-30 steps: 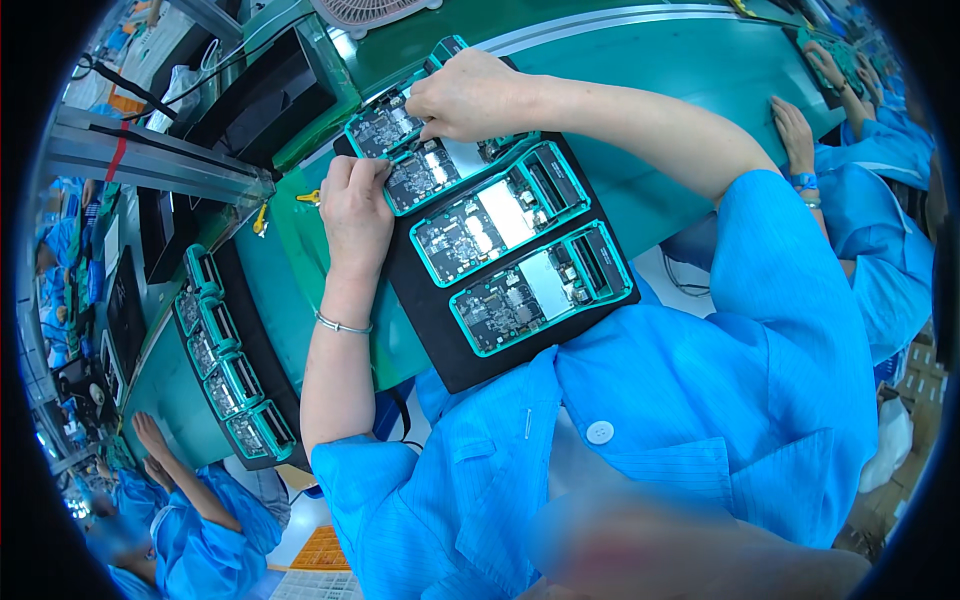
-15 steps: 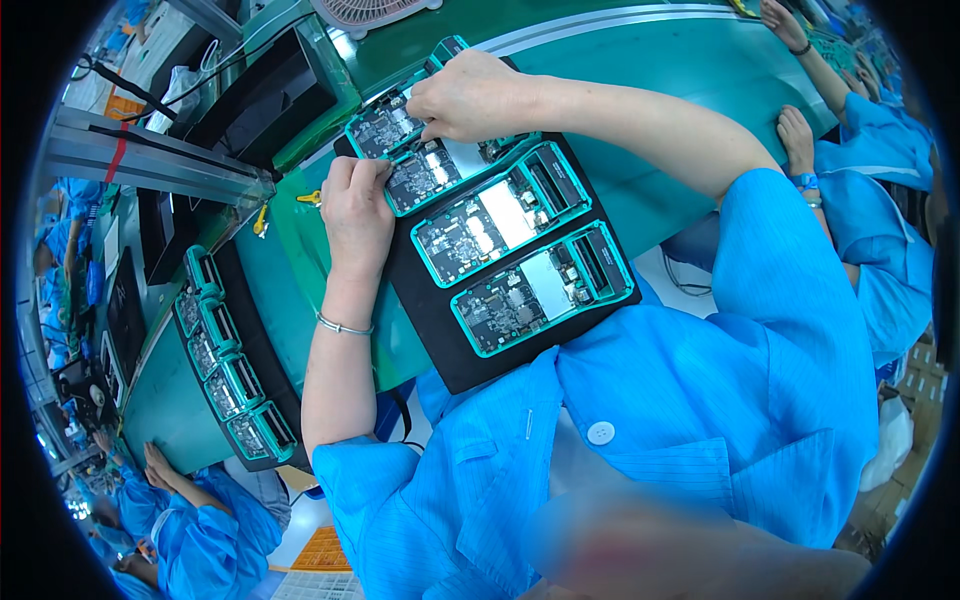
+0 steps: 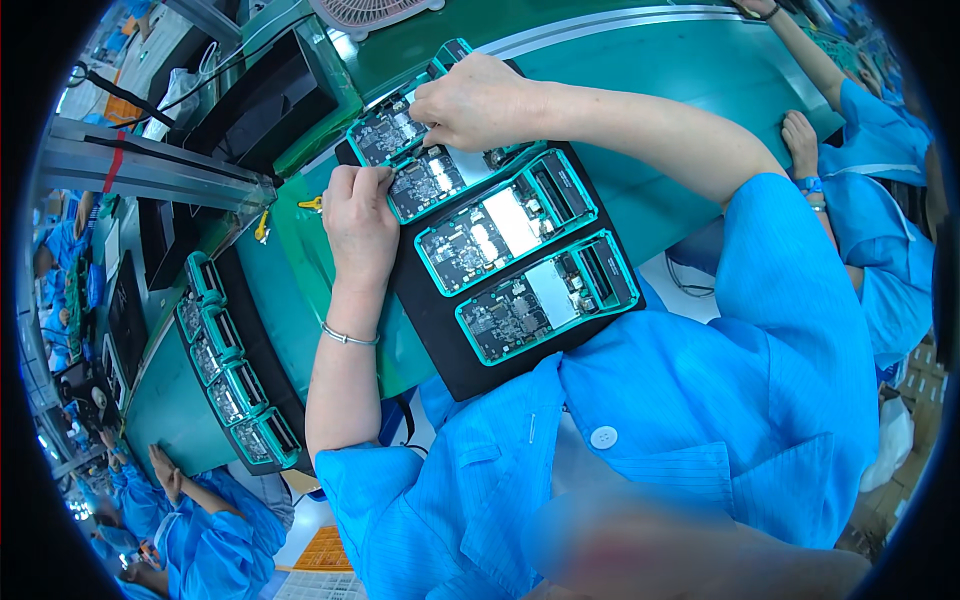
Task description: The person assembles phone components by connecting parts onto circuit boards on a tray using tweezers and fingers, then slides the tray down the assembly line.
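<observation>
Several teal-framed electronic devices with bare circuit boards lie in a slanting row on a black mat (image 3: 425, 340). The nearest device (image 3: 510, 318) and the second device (image 3: 465, 245) are untouched. My left hand (image 3: 360, 215) is closed, its thumb and forefinger at the left end of the third device (image 3: 425, 185). My right hand (image 3: 478, 103) reaches over the third device and the farthest device (image 3: 382, 132), fingers curled and pinched near their boards. What its fingertips hold, if anything, is hidden. The hand also covers part of both devices.
Another black mat with several similar devices (image 3: 228, 390) lies to the left on the green bench (image 3: 165, 410). Yellow-handled tools (image 3: 262, 228) rest beside a metal post (image 3: 160, 165). A black open box (image 3: 265, 105) and a pink fan grille (image 3: 370, 12) stand beyond. Co-workers sit on both sides.
Both hands keep nearly the same places on the devices, and the whole view has shifted slightly. At the upper right, a co-worker's raised hand has moved left and up.
</observation>
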Demonstrator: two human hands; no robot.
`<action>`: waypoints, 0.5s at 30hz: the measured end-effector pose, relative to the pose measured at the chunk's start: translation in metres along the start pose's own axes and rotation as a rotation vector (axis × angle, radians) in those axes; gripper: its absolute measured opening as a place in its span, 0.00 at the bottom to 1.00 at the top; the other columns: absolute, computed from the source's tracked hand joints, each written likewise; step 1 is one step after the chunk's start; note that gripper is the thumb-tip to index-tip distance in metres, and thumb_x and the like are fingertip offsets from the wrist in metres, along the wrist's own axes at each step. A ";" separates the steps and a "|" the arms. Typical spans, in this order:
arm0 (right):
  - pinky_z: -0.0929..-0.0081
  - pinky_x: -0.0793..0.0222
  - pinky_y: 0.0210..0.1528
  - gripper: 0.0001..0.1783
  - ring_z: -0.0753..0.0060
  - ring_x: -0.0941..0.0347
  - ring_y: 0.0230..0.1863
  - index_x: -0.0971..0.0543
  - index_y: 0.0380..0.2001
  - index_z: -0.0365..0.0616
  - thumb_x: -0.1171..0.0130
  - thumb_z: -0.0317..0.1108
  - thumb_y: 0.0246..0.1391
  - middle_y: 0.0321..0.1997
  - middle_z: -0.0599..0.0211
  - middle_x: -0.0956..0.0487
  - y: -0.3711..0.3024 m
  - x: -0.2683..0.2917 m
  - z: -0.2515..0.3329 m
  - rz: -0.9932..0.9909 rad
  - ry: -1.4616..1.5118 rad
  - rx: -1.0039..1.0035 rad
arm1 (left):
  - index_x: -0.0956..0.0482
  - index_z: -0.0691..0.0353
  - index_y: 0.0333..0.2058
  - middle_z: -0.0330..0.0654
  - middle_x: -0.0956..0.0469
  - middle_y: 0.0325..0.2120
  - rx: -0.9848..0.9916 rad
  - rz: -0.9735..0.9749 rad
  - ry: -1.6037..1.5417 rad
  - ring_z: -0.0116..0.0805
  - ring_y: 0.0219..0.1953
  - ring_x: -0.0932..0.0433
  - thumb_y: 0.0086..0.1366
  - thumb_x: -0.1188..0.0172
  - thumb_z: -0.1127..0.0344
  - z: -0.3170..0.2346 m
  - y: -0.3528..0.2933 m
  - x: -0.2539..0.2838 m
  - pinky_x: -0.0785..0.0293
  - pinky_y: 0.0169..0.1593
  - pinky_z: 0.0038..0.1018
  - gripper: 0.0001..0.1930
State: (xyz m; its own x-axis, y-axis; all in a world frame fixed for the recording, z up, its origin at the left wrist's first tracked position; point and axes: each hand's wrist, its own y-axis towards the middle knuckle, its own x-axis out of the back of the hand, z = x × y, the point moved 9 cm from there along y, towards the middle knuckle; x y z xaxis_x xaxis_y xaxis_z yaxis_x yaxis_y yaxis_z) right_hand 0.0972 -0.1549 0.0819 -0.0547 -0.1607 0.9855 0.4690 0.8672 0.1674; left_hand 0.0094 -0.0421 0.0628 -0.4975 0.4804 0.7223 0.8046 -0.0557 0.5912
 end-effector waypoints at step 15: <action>0.65 0.21 0.35 0.13 0.62 0.17 0.35 0.18 0.34 0.46 0.35 0.44 0.55 0.34 0.66 0.19 0.002 -0.005 0.002 0.041 -0.036 0.026 | 0.20 0.60 0.32 0.42 0.27 0.29 0.014 0.009 -0.019 0.43 0.32 0.25 0.56 0.35 0.79 0.001 0.001 -0.001 0.30 0.36 0.37 0.07</action>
State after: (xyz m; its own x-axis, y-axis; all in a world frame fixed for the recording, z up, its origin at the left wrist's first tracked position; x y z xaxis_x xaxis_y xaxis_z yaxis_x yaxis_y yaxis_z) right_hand 0.0970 -0.1515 0.0777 -0.0681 -0.1076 0.9919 0.4482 0.8849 0.1267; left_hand 0.0111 -0.0414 0.0624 -0.4839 0.4963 0.7208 0.8136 -0.0483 0.5794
